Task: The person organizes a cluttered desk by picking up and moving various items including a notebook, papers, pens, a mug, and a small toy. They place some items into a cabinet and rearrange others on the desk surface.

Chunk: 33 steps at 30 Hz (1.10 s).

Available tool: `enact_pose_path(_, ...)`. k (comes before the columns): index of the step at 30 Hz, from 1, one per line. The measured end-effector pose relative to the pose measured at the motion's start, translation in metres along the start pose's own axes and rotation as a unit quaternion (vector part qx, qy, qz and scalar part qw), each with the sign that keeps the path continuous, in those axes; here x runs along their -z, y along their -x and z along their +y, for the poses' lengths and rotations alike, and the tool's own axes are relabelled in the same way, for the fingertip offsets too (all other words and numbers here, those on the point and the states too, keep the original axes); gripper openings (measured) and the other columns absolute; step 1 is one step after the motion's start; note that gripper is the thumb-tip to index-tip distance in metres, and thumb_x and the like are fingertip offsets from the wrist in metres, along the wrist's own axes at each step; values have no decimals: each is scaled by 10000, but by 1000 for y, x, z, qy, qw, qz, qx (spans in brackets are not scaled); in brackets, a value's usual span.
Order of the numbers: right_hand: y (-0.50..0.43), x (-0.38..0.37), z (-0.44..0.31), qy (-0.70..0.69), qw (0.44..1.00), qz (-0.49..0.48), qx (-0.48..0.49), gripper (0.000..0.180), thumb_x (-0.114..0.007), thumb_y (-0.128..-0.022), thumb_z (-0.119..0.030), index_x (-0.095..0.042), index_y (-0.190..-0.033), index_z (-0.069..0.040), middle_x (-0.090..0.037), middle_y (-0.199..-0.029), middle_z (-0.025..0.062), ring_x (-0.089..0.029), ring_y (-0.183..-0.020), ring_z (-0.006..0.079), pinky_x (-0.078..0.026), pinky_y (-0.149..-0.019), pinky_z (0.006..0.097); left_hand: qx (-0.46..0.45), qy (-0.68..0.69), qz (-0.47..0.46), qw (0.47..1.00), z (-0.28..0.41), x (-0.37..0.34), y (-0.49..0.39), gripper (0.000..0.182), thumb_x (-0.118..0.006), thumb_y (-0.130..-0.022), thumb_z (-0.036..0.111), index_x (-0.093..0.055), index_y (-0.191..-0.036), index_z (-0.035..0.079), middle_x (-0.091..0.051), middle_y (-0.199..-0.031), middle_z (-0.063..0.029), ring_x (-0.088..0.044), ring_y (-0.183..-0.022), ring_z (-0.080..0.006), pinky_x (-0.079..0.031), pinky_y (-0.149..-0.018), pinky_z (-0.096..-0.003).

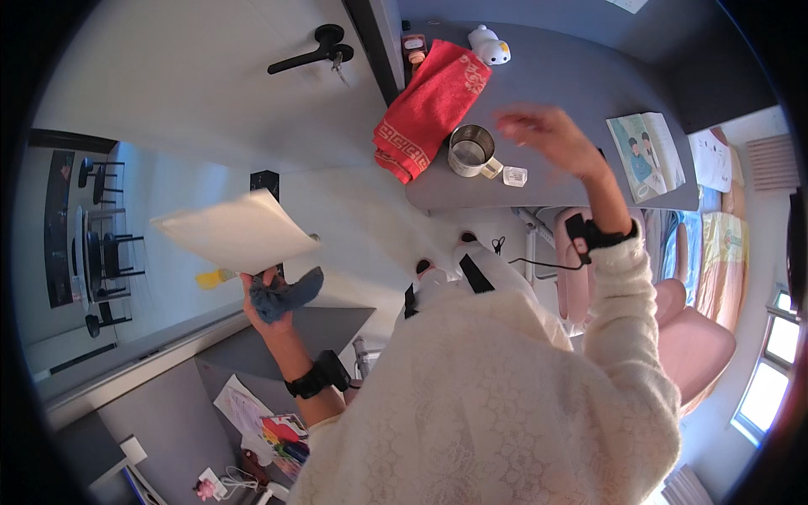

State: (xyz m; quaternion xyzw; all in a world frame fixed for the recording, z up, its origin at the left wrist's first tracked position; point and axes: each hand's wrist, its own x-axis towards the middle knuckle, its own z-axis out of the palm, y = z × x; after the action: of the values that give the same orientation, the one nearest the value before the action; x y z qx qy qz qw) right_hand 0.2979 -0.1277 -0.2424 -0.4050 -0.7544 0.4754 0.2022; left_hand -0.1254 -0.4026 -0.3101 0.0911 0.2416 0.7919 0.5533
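My left hand (268, 315), off to the left, holds a white paper pad or booklet (240, 230) and a blue-grey fuzzy cloth item (284, 297). A yellow item (211, 279) sticks out beside these fingers; its kind is unclear. Over the grey desk (568, 76) hovers my right hand (549, 139), blurred, its fingers apart and nothing visible in them. To its left stands a metal mug (471, 151) with a pale handle. A small clear plastic piece (515, 177) lies near the handle. Touching the mug's left side is a folded red towel (435, 107) with a gold pattern.
A white plush toy (490, 45) and a small bottle (415, 47) sit at the desk's back. An illustrated booklet (647, 154) lies at right. Below it is a pink chair (694, 344). A door with a black handle (309, 57) stands left. A cable (546, 265) hangs from my right wrist.
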Motion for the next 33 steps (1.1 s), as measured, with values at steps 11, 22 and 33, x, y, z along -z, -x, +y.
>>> enact_pose_path(11,-30,36,75,-122,989,2,-80,316,-572,-925,-196,-597,-1167,6,-648,-991,59,-597,-887,126,-468,-775,264,-27,-102,203,974,-26,-26,15,201,-526,-958,293,-553,-922,98,-613,-800,-127,-580,-650,-204,-504,-597,-329)
enact_pose_path(22,-10,-20,61,-153,985,-39,-70,312,-575,-923,-163,-584,-1181,12,-638,-992,53,-583,-901,121,-460,-771,255,-6,-64,266,962,8,-10,-24,158,-554,-940,253,-589,-926,99,-652,-769,-118,-618,-645,-206,-531,-578,-331)
enact_pose_path(33,-63,-226,-56,-295,941,-126,-107,308,-615,-904,-154,-591,-1166,6,-649,-1016,58,-591,-905,124,-459,-776,254,-31,-99,195,975,137,64,-99,205,-626,-900,248,-568,-912,51,-630,-754,-91,-615,-669,-181,-513,-602,-316)
